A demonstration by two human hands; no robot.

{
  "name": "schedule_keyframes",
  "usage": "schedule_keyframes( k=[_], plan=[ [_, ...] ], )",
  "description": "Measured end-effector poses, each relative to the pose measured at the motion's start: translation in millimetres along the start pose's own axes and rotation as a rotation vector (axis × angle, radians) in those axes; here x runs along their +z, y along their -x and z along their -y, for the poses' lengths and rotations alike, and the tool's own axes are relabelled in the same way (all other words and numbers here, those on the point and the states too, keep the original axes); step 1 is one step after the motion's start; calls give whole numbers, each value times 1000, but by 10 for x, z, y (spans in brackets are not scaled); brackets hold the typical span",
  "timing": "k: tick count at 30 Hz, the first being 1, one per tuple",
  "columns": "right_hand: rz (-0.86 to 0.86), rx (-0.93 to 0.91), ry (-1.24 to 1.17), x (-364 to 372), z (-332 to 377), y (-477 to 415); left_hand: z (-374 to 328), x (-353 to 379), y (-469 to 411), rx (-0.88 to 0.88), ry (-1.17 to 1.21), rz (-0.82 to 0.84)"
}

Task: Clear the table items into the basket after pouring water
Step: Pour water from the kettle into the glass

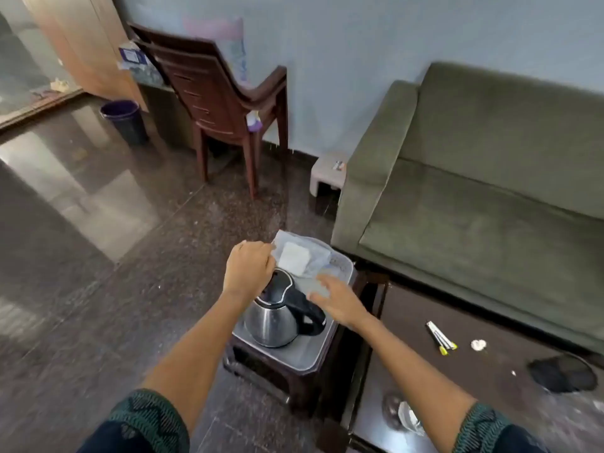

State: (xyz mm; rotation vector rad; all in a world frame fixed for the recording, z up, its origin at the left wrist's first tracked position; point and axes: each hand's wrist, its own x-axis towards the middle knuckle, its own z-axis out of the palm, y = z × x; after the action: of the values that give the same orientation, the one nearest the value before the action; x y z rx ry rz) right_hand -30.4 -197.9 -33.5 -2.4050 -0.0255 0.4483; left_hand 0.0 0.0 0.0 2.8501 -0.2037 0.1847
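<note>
A steel kettle (273,322) with a black lid and handle stands in a grey plastic basket (313,356) that rests on a dark stool. My left hand (250,268) pinches the corner of a clear plastic bag (302,256) holding a white pad, over the basket's far end. My right hand (340,300) hovers with fingers spread just above the kettle's handle, blurred by motion, holding nothing. On the dark table to the right lie thin sachets (441,337), a crumpled white scrap (478,344), a black round base (562,372) and a glass (403,416).
A green sofa (490,191) stands behind the dark table (474,387). A brown plastic chair (225,103), a dark bin (124,120) and a small beige step stool (327,173) stand along the wall on the polished stone floor.
</note>
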Motion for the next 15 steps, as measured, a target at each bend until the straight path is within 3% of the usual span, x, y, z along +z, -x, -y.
schedule_keyframes(
  k=[3, 6, 11, 15],
  plan=[
    [178, 88, -131, 299, -70, -106, 191, 332, 127, -74, 142, 29],
    [139, 134, -214, 465, -162, -193, 309, 590, 270, -158, 238, 76],
    [176, 205, -358, 628, -293, -318, 398, 749, 312, -147, 299, 75],
    [85, 225, -491, 726, -291, -303, 418, 771, 328, -195, 381, 36]
  ],
)
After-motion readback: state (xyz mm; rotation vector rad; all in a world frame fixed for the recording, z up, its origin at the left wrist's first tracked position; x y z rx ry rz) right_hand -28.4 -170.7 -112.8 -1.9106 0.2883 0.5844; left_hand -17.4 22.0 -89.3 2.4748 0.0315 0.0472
